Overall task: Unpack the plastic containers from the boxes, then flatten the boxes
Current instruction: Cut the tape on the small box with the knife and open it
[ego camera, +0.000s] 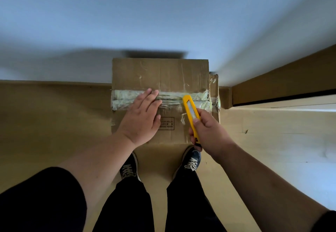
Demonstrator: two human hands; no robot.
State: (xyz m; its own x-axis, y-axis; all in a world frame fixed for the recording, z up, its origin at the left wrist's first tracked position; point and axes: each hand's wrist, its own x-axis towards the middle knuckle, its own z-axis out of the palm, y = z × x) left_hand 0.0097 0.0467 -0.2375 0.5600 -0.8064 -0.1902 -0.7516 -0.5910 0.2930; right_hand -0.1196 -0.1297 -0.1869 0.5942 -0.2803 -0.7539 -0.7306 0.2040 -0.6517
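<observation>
A closed brown cardboard box [163, 73] stands on the floor against the wall, straight ahead of my feet. A band of clear packing tape [127, 98] runs left to right across its top seam. My left hand [141, 117] lies flat on the box top, fingers straight, fingertips on the tape. My right hand [209, 131] grips a yellow box cutter [190, 111] whose tip touches the tape right of the middle. What the box holds is hidden.
A light wall [163, 22] rises behind the box. Wooden floor [54, 115] spreads to the left. At the right runs a wooden frame with a dark sill [283, 86]. My two dark shoes [190, 160] stand just before the box's near edge.
</observation>
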